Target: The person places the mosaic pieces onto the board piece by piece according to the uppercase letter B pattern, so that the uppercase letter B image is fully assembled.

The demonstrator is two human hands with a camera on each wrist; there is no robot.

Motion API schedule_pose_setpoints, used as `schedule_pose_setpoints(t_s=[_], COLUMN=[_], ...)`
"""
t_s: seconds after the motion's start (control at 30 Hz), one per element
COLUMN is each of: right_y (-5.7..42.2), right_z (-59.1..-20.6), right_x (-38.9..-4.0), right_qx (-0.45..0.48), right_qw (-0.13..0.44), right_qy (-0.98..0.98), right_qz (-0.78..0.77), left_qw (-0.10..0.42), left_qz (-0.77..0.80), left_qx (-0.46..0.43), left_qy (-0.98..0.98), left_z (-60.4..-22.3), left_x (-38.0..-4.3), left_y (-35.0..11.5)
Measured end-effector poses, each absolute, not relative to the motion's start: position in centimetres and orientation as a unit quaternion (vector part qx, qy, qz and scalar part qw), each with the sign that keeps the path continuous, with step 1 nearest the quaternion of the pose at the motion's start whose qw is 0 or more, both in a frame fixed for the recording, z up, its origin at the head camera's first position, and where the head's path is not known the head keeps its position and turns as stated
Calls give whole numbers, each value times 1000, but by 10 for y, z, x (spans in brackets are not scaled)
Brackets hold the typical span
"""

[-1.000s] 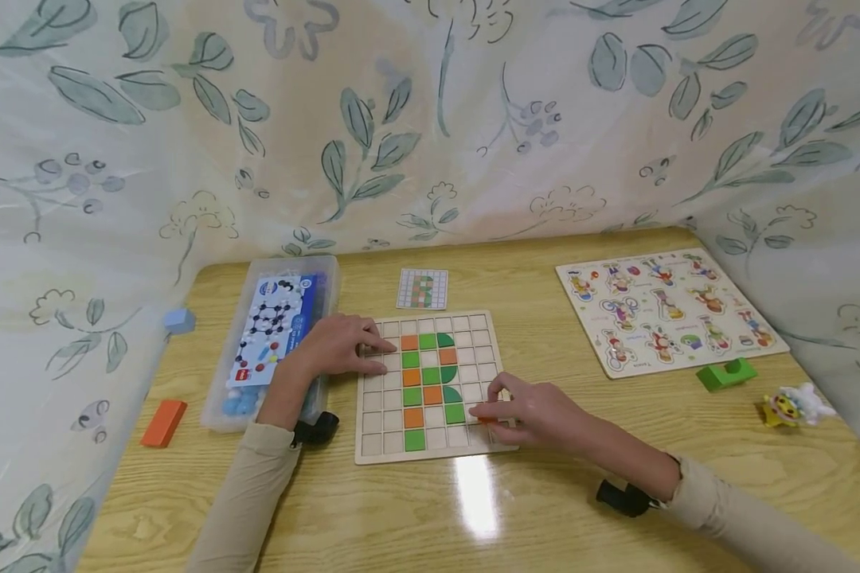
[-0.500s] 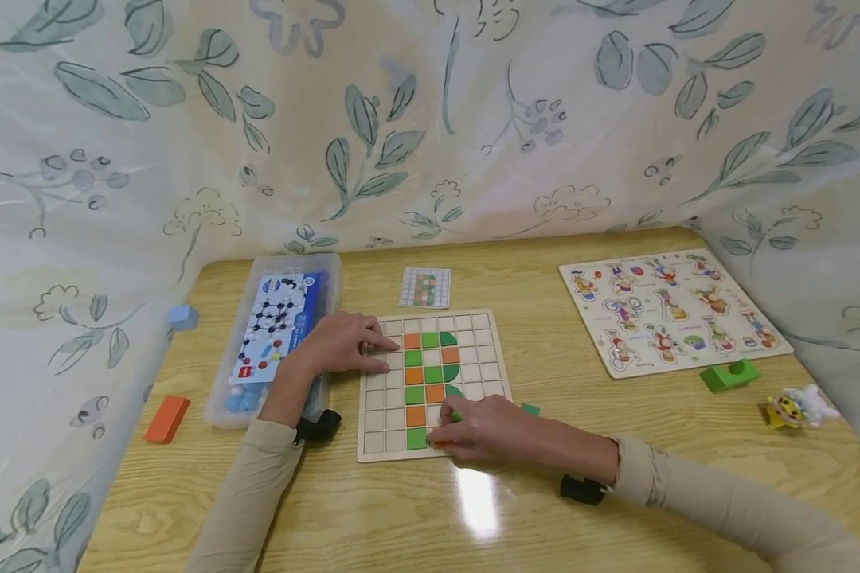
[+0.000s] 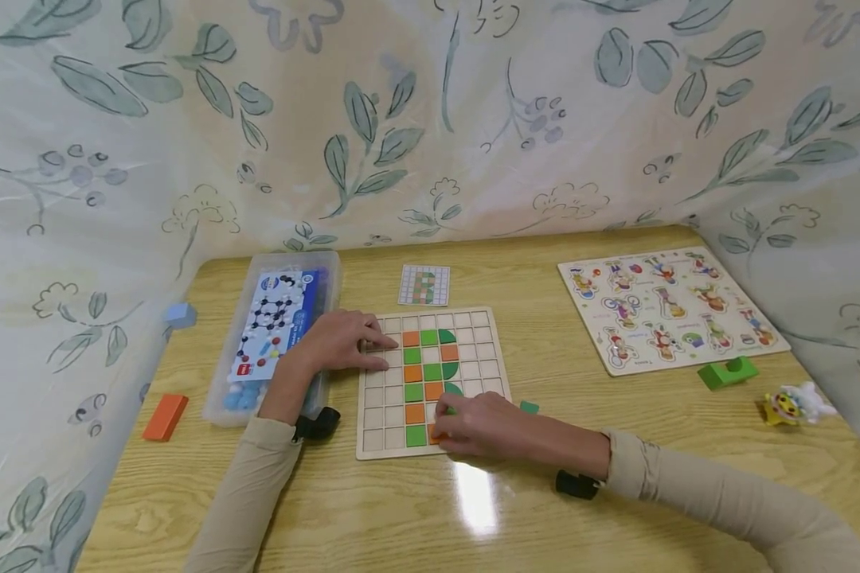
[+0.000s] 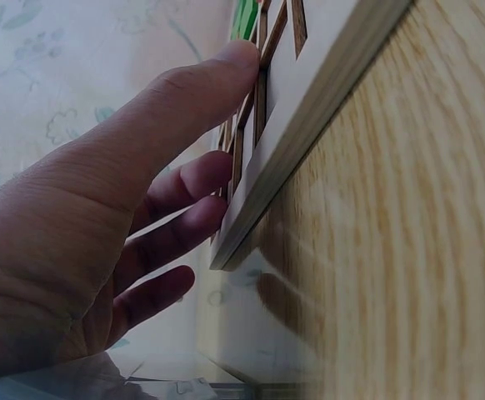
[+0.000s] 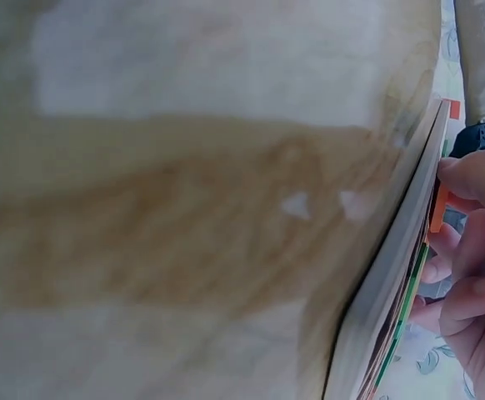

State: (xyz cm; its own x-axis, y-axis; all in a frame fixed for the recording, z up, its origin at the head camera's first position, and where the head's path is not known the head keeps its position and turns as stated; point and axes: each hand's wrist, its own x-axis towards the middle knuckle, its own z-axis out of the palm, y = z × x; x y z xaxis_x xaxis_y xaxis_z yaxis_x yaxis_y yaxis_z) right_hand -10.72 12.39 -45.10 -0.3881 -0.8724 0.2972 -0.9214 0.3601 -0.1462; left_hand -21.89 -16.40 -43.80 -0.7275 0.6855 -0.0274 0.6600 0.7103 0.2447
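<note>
A wooden grid board (image 3: 374, 438) lies mid-table with orange, green and dark green rounded tiles in its cells. At its bottom row my right hand (image 3: 483, 426) pinches an orange square tile (image 3: 434, 432), which sits at the cell right of the bottom green tile (image 3: 416, 435). The right wrist view shows thumb and fingers around that orange tile (image 5: 439, 207) at the board's edge. My left hand (image 3: 340, 342) rests on the board's left side, its fingers spread and loosely bent. Thumb and fingertips touch the board's rim in the left wrist view. My right hand hides several cells.
A small pattern card (image 3: 424, 285) lies behind the board. To the left stands a clear plastic box (image 3: 218, 402), with orange (image 3: 165, 418) and blue (image 3: 181, 315) blocks. A picture puzzle (image 3: 602, 322), green block (image 3: 727, 372) and toy figure (image 3: 784, 406) lie right; a green piece (image 3: 529, 407) lies nearer.
My right hand has moved left from the board's right side to the bottom row with the orange tile, now down by the green one. My left hand has stayed put.
</note>
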Motion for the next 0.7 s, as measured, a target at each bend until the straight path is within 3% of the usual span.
schedule_pose_setpoints(t_s=[0.27,0.5,0.7], right_y=[133,181,216], right_z=[-446,-435,-437], right_x=[-94,-100,-104], right_qx=[545,433,337], right_qw=[115,20,-5], right_qy=[-824,-886,-923], right_qz=[109,168,182], left_qw=[61,66,62], left_qz=[108,104,107], left_qx=[365,361,361], left_qy=[923,924,924], left_z=[-440,-440,-438], left_x=[-217,-217,-218], left_y=[-164,-163,-164])
